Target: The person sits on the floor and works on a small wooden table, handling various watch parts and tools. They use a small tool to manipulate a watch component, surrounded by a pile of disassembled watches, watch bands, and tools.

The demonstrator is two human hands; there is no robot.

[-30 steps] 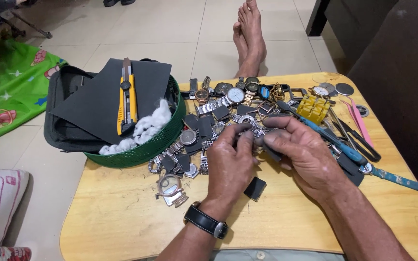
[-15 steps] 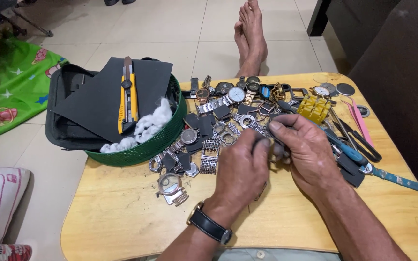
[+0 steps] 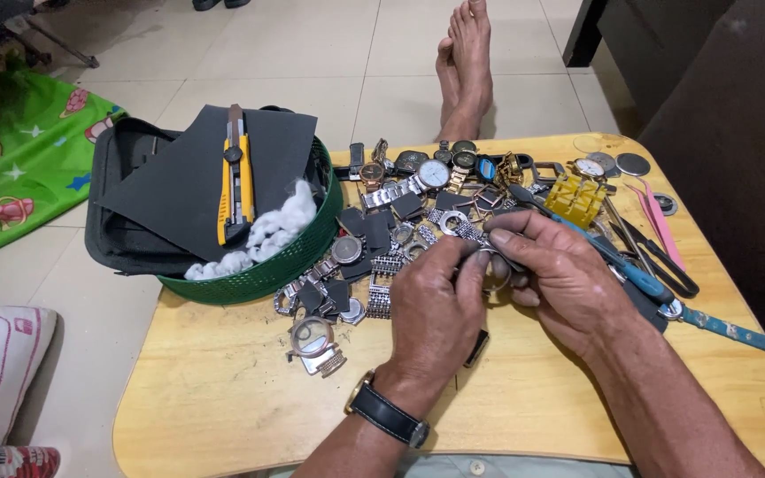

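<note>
Broadly, a low wooden tabletop (image 3: 223, 389) fills the view, standing on a pale tiled floor (image 3: 312, 53) where a bare foot (image 3: 467, 62) stretches out beyond the far edge. At the tabletop's left rear corner sits a green plastic basket (image 3: 298, 257), carrying a sheet of black abrasive paper (image 3: 179, 186), a yellow utility knife (image 3: 235, 181) lying on that sheet, and tufts of white cotton (image 3: 272, 226). A heap of watch cases, bracelets and straps (image 3: 382, 230) spreads across the middle, with a lone watch case (image 3: 314, 341) lying nearer, just apart from the pile. To the right lie a blue-handled tool (image 3: 728, 329) and a yellow plastic holder (image 3: 575, 196). Both hands meet just in front of the heap: the left hand (image 3: 436, 310), a black-strapped wristwatch (image 3: 387, 414) on its wrist, and the right hand (image 3: 564, 279) pinch a small metal watch part (image 3: 491, 265) between their fingertips, each grip narrow and closed on it, held just above the tabletop.
</note>
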